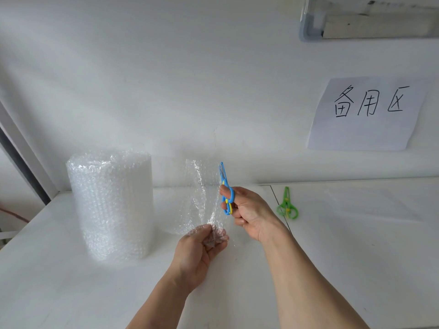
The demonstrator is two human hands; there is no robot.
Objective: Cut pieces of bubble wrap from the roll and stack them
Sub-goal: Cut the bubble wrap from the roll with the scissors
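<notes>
Bubble wrap held up beside upright roll

Left of centre the bubble wrap roll [111, 205] stands on the white table [71, 281]; the left hand [199, 252] pinches the loose sheet [202, 195]; the right hand [249, 210] grips blue scissors [225, 188], blades closed; green scissors [287, 204] lie right

I see the bubble wrap roll [110, 205] as clear plastic film, bumpy, glinting in spots. The loose sheet [202, 198] off it is the same thin see-through plastic, crinkled and shiny where my left hand [202, 255] pinches it. The blue scissors [225, 191] in my right hand [249, 212] look like smooth moulded plastic with yellow bits; blade material I can't tell. The green scissors [287, 205] are glossy plastic too. The table [71, 281] is white, smooth, slight sheen. The wall sign [365, 115] is matt white paper with black marker strokes.
</notes>
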